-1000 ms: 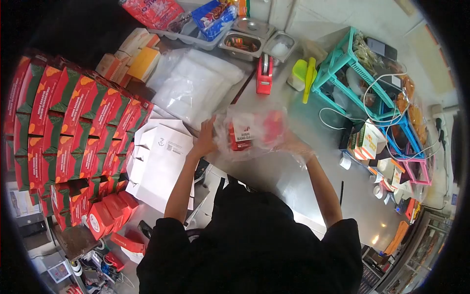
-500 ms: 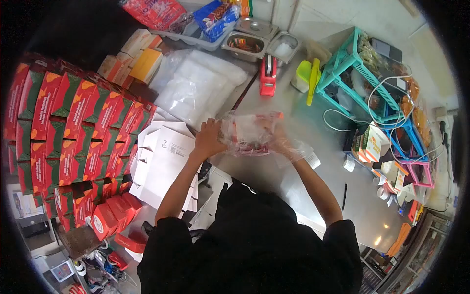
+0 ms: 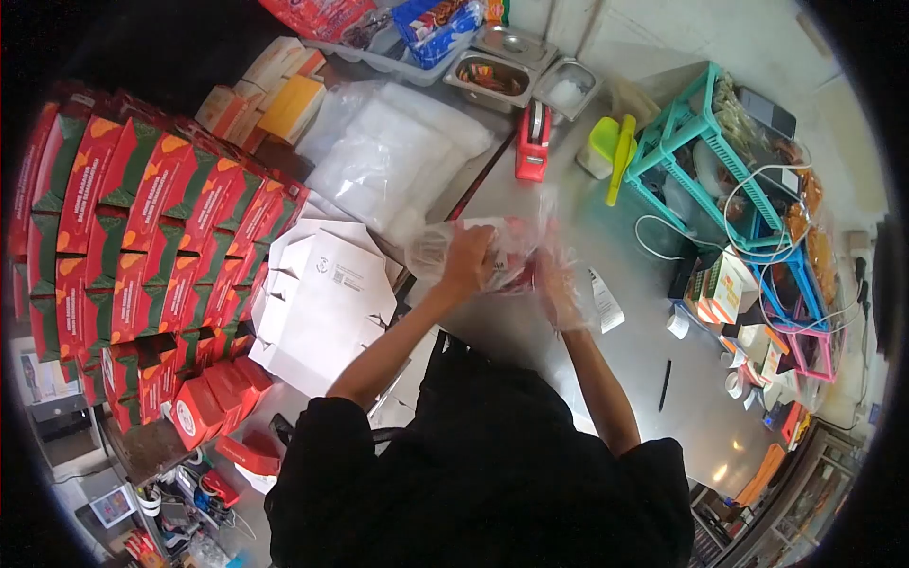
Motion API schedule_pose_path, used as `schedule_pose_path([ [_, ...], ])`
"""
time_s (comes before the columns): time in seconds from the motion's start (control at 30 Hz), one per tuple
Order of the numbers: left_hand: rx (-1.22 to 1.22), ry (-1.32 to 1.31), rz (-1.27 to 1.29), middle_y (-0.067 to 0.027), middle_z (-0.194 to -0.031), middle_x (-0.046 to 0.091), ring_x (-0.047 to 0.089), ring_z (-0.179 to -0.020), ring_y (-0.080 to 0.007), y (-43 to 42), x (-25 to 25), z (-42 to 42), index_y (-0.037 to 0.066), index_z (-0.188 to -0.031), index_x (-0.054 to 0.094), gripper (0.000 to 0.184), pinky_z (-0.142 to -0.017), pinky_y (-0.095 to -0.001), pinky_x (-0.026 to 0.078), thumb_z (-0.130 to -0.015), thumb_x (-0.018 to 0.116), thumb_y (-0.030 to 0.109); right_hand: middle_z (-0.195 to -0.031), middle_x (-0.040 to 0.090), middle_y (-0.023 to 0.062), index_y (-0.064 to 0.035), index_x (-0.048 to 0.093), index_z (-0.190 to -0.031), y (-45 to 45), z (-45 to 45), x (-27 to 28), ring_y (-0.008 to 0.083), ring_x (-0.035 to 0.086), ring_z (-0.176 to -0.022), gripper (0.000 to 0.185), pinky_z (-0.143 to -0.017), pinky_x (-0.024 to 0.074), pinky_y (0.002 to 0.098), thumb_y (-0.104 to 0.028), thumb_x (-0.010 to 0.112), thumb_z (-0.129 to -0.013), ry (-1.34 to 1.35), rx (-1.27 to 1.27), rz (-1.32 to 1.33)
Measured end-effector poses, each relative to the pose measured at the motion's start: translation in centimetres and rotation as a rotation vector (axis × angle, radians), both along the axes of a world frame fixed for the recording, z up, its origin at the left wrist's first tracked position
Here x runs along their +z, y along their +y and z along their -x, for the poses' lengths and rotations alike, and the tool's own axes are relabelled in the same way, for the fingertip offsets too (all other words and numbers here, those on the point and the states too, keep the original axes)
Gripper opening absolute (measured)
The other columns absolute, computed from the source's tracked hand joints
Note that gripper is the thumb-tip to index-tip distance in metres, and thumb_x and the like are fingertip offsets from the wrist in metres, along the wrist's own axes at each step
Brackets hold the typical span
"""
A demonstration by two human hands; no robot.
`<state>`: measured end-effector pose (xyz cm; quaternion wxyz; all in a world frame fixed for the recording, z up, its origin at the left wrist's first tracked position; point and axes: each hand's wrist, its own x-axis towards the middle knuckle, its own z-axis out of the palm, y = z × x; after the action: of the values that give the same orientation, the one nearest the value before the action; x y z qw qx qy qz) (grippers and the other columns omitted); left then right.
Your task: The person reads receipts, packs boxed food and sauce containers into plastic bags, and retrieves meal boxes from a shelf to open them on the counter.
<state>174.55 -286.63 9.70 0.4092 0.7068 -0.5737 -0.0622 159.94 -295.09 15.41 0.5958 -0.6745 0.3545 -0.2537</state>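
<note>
In front of my body, a clear plastic bag (image 3: 428, 248) surrounds a small red-and-white package (image 3: 516, 271) just above the steel table. My left hand (image 3: 466, 261) is closed on the bag and the package's left side. Plastic film covers my right hand (image 3: 560, 292), which presses at the package's right side with its fingers partly hidden. What the package contains cannot be seen. Beyond the hands stands a red tape dispenser (image 3: 533, 142). A printed paper slip (image 3: 607, 301) lies right of my right hand.
Flat white cartons (image 3: 327, 293) and a stack of clear bags (image 3: 393, 156) lie to the left, beside piled red-and-green boxes (image 3: 156, 213). Rightward are a teal basket (image 3: 705, 156), a white cable (image 3: 653, 248) and a black pen (image 3: 666, 383). Metal containers (image 3: 488, 80) stand at the back.
My left hand has moved right, from the bag's left edge onto the package. The package has turned and shifted rightward, and my right hand is now more upright. The view has shifted slightly.
</note>
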Motion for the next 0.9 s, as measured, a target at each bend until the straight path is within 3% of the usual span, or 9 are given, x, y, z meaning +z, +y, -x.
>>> schedule_pose_path([
  [0.1,0.063,0.51,-0.083,-0.0184,-0.086,0.055,0.051,-0.083,-0.0391,-1.5,5.9,0.8,0.002,-0.094,0.047,0.026,-0.075,-0.0423,0.039,-0.068,0.047,0.001,-0.101,0.054,0.0092,-0.0079,0.046,-0.113,0.0,-0.6,1.0,0.0207,0.053,-0.091,0.043,-0.076,0.0437,0.0326,-0.021,0.062,-0.075,0.172,0.177,0.577],
  [0.17,0.096,0.386,-0.042,-0.0203,-0.084,0.053,0.051,-0.081,-0.0401,-1.9,5.4,2.5,0.001,-0.095,0.047,0.026,-0.07,-0.0398,0.041,-0.069,0.047,0.002,-0.103,0.053,0.0105,-0.008,0.047,-0.11,0.5,-1.7,-0.2,0.0239,0.052,-0.096,0.042,-0.08,0.0427,0.0342,-0.021,0.064,-0.073,0.341,0.271,0.729],
  [0.27,0.029,0.355,0.087,-0.0224,-0.093,0.052,0.05,-0.09,-0.0397,-0.8,4.3,4.0,0.0,-0.1,0.047,0.028,-0.077,-0.0413,0.039,-0.072,0.048,0.006,-0.105,0.052,0.011,-0.0074,0.048,-0.109,-0.4,-2.0,-3.4,0.0248,0.051,-0.099,0.041,-0.085,0.0404,0.0352,-0.021,0.063,-0.074,0.114,0.245,0.355],
  [0.37,-0.155,0.183,0.071,-0.0228,-0.112,0.045,0.042,-0.107,-0.038,1.5,5.1,2.4,0.0,-0.106,0.047,0.035,-0.093,-0.0462,0.029,-0.074,0.051,0.013,-0.107,0.053,0.0096,-0.0074,0.047,-0.113,-2.1,-2.9,-9.9,0.0231,0.048,-0.103,0.038,-0.09,0.0368,0.0343,-0.022,0.056,-0.078,0.375,0.415,0.469],
  [0.43,-0.164,-0.023,-0.041,-0.0219,-0.123,0.039,0.035,-0.117,-0.037,2.6,5.4,0.2,0.0,-0.109,0.048,0.04,-0.1,-0.0488,0.018,-0.072,0.055,0.017,-0.107,0.053,0.0094,-0.0073,0.047,-0.113,-2.4,-3.1,-9.8,0.0228,0.046,-0.106,0.036,-0.092,0.0356,0.0338,-0.022,0.053,-0.08,0.302,0.408,0.449],
  [0.5,-0.071,-0.212,-0.164,-0.0204,-0.128,0.033,0.03,-0.121,-0.0363,2.9,4.3,-0.7,0.001,-0.11,0.049,0.046,-0.102,-0.0499,0.011,-0.069,0.059,0.019,-0.105,0.052,0.0106,-0.0066,0.048,-0.109,-0.8,-2.3,-8.6,0.0237,0.046,-0.107,0.033,-0.091,0.036,0.0337,-0.022,0.054,-0.08,-0.267,0.19,0.086],
  [0.63,0.062,-0.158,-0.063,-0.0193,-0.128,0.034,0.031,-0.12,-0.0356,1.8,-1.9,2.8,0.002,-0.11,0.049,0.048,-0.101,-0.0491,0.014,-0.067,0.062,0.02,-0.101,0.052,0.0114,-0.0039,0.048,-0.11,1.7,-2.2,-6.5,0.0285,0.048,-0.1,0.036,-0.086,0.0384,0.0367,-0.019,0.053,-0.078,0.476,0.226,0.915],
  [0.7,0.052,-0.008,0.011,-0.0189,-0.127,0.036,0.032,-0.118,-0.0353,2.6,-4.9,4.6,0.002,-0.11,0.049,0.048,-0.1,-0.0483,0.016,-0.067,0.062,0.02,-0.098,0.052,0.014,-0.0019,0.048,-0.108,5.0,-1.7,0.8,0.0318,0.05,-0.093,0.036,-0.081,0.0409,0.0387,-0.017,0.052,-0.076,0.826,0.413,0.957],
  [0.9,-0.042,0.051,0.286,-0.018,-0.123,0.04,0.037,-0.114,-0.0345,2.9,-7.6,4.5,0.003,-0.11,0.05,0.048,-0.098,-0.046,0.023,-0.066,0.062,0.02,-0.109,0.049,0.0153,0.0023,0.045,-0.11,8.3,-0.2,6.5,0.03,0.051,-0.097,0.037,-0.081,0.0417,0.0426,-0.021,0.048,-0.081,0.601,0.254,0.309],
])
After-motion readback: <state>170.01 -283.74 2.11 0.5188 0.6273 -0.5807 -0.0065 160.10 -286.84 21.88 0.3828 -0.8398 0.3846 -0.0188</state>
